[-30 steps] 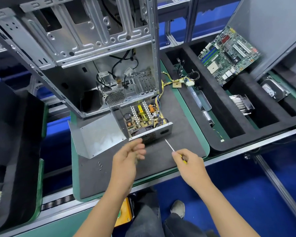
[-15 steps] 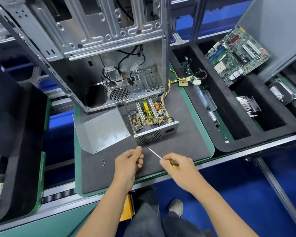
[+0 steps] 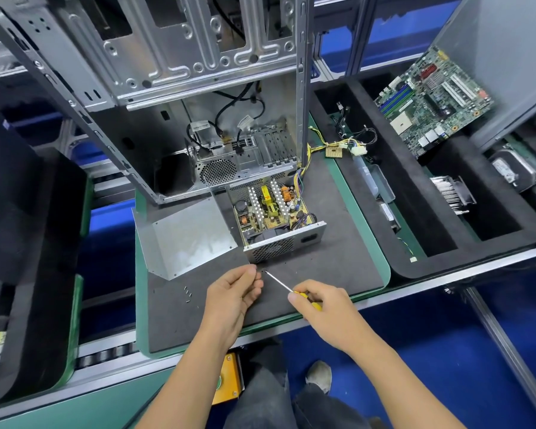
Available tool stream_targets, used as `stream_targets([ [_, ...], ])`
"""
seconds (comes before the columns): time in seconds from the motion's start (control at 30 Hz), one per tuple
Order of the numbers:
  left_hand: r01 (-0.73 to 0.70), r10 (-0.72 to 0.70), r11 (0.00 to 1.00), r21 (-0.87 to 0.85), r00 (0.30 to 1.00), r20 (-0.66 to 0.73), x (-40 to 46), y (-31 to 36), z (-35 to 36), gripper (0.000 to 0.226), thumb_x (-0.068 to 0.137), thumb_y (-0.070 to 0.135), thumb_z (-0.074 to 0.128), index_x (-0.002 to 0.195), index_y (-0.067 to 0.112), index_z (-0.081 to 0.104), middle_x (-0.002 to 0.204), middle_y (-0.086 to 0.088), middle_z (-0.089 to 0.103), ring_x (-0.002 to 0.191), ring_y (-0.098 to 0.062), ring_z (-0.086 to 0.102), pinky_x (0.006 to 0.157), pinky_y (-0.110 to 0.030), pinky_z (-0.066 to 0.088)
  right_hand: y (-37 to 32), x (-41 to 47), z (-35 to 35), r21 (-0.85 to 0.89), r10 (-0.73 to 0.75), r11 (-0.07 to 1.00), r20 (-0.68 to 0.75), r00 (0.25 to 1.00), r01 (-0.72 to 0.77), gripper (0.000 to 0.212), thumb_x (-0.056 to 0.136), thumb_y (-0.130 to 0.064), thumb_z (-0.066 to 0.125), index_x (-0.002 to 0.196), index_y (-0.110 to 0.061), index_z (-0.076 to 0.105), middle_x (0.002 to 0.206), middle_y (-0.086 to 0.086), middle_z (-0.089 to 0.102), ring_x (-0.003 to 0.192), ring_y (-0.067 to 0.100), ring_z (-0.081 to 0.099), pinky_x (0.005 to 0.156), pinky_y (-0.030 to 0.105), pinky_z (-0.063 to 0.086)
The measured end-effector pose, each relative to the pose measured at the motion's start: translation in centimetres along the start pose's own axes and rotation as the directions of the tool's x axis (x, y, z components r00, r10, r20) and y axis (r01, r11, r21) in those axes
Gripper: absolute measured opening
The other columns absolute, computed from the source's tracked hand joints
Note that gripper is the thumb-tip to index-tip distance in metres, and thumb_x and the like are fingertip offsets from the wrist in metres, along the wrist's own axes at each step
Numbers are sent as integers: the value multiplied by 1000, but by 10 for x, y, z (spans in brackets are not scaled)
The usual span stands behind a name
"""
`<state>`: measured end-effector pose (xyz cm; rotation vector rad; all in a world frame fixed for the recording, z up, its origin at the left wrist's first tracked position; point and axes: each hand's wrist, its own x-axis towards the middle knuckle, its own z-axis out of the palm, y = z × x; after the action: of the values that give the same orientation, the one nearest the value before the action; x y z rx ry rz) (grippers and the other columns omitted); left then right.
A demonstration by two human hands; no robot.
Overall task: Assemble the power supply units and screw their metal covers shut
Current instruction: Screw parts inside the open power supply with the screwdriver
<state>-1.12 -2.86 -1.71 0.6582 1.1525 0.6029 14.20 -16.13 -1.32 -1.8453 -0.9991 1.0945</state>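
Yellow-handled screwdriver (image 3: 287, 288) tip at left fingers (image 3: 254, 275), maybe touching; power supply (image 3: 276, 218) just beyond

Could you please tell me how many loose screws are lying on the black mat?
3, clustered on the mat at its left, below the cover. The left hand may hide more.

Both forearms are bare to the lower frame edge, with no sleeves, gloves, rings or watch visible on the left hand (image 3: 232, 295) or right hand (image 3: 325, 308). Below the green-edged mat (image 3: 338, 264), the legs wear dark grey trousers (image 3: 260, 394), with one grey shoe (image 3: 319, 374).
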Motion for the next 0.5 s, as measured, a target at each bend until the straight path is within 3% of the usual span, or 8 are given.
stream_targets([
  [0.17,-47,42,997,61,997,70,0,-1,-2,19,98,4,54,98,3,74,81,-6,70,68,-11,62,64,-20,55,0,1,-1,-19,-7,1000,-2,1000,7,18,89,-54,55,90,-39,65,72,-12,62,65,4,56,64,22,50],
  [0.3,-70,61,991,113,995,81,-3,-1,2,20,100,6,52,98,2,71,76,-4,68,65,-9,60,62,-20,54,-2,2,0,-1,-5,1000,6,1000,5,12,91,-50,59,92,-40,67,74,-9,64,70,11,60,69,27,53],
  [0.5,-71,60,991,110,994,96,-7,1,7,22,103,7,48,96,1,68,69,-2,64,61,-11,55,59,-20,51,-4,-1,0,8,28,1000,49,998,-28,16,92,-45,61,95,-36,74,72,-15,65,71,9,61,70,24,52],
])
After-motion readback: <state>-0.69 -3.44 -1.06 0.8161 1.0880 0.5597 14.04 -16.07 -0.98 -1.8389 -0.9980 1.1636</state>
